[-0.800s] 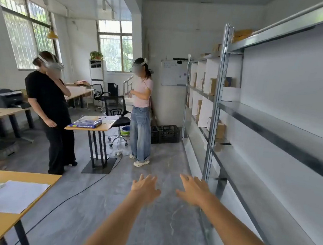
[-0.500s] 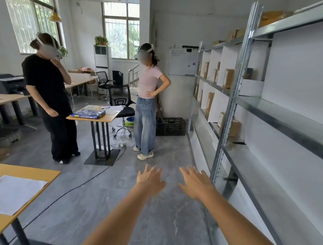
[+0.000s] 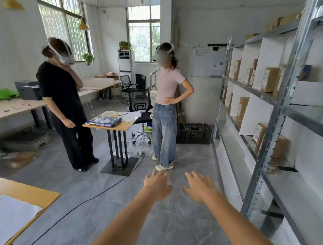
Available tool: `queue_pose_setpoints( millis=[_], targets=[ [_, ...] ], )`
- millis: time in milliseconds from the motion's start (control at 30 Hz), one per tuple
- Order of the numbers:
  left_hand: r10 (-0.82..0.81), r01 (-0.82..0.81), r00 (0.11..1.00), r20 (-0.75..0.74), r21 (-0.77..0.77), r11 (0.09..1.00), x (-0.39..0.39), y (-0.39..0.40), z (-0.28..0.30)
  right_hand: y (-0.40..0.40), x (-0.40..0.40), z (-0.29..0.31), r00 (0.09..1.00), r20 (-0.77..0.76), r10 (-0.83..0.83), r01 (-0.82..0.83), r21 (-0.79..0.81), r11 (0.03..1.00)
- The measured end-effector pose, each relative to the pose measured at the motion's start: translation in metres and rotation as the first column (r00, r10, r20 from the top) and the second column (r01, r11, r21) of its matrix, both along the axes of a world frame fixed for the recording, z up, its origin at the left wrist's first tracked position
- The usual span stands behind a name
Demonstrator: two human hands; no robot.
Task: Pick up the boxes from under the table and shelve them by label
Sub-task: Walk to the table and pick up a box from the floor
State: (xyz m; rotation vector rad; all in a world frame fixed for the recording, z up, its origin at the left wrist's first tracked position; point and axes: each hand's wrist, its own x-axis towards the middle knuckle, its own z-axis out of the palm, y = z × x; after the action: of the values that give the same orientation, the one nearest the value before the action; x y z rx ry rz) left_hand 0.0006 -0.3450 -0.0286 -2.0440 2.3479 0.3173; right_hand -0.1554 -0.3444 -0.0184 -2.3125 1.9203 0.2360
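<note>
Both my arms reach forward over the grey floor. My left hand (image 3: 157, 184) and my right hand (image 3: 200, 187) are open with fingers spread, and neither holds anything. A metal shelving unit (image 3: 276, 119) runs along the right wall. Several brown cardboard boxes (image 3: 269, 79) with white labels stand on its shelves between white dividers. The nearest shelf bay, just right of my right hand, is bare metal. No box under a table is visible.
Two people with headsets stand ahead, one in black (image 3: 62, 99) and one in a pink top (image 3: 166, 103), on either side of a small wooden table (image 3: 109, 127). A black crate (image 3: 194, 133) sits by the far wall. A desk corner with paper (image 3: 15, 203) is near left. A cable crosses the floor.
The view has swung left and moved forward, so the shelves sit further right and the two people look closer. My hands stay open and stretched out in front.
</note>
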Motion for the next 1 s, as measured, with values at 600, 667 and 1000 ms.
queue_pose_setpoints(
  millis=[600,667,1000],
  targets=[
    [0.239,-0.239,0.970,0.048,-0.013,0.971,0.122,-0.288,-0.010,-0.324,0.086,-0.007,0.967,0.022,0.253,-0.252,-0.024,0.967],
    [0.264,-0.264,0.964,0.039,-0.012,0.964,0.151,-0.324,-0.013,-0.364,0.117,-0.007,0.963,0.018,0.268,-0.268,-0.019,0.963],
    [0.458,-0.458,0.889,-0.013,0.008,0.889,0.324,-0.457,-0.011,-0.530,0.317,0.000,0.876,0.052,0.479,-0.478,-0.028,0.878]
  ],
)
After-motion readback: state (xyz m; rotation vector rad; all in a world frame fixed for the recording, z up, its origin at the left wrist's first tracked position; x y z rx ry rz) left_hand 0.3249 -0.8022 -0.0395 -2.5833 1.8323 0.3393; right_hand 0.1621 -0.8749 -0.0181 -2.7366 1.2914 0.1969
